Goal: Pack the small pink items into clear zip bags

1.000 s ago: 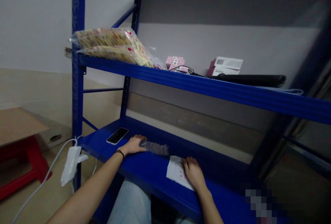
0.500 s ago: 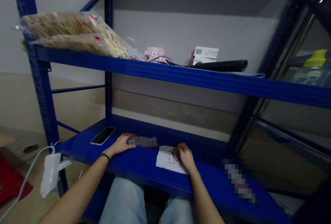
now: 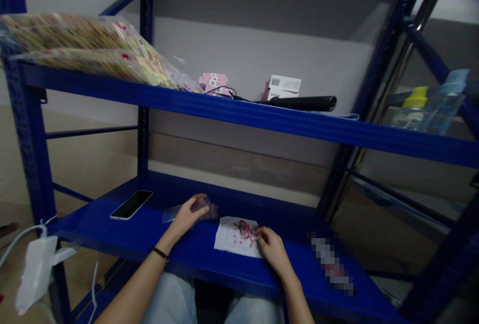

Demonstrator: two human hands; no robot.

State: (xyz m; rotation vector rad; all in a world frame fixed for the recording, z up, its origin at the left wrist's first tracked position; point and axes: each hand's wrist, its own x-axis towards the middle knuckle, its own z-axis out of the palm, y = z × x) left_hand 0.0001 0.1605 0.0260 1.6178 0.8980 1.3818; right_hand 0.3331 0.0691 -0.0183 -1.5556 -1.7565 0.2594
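Observation:
My left hand (image 3: pixel 189 214) curls its fingers and thumb round a clear plastic bag from a row of small clear plastic bags (image 3: pixel 212 211) on the blue lower shelf. Another flat clear piece of plastic (image 3: pixel 171 213) lies on the near left of that hand. To the right, a sheet of white paper (image 3: pixel 224 240) carries a loose heap of small pink and dark beads (image 3: pixel 245 231). My right hand (image 3: pixel 272 246) rests at the right edge of the paper, fingertips bent together beside the beads. Whatever those fingertips hold is too small to make out.
A phone (image 3: pixel 131 204) lies on the left of the lower shelf, and a pixelated item (image 3: pixel 332 264) on the right. The upper shelf bears bagged goods (image 3: pixel 86 39), pink boxes (image 3: pixel 215 82), a black rod-shaped object (image 3: pixel 307 103) and bottles (image 3: pixel 413 109). A white power strip (image 3: pixel 37 274) hangs at left.
The camera view has shifted. My left hand has moved right over the plastic bags, and a flat clear piece now shows behind it. My right hand has drawn slightly off the beads, uncovering more of them.

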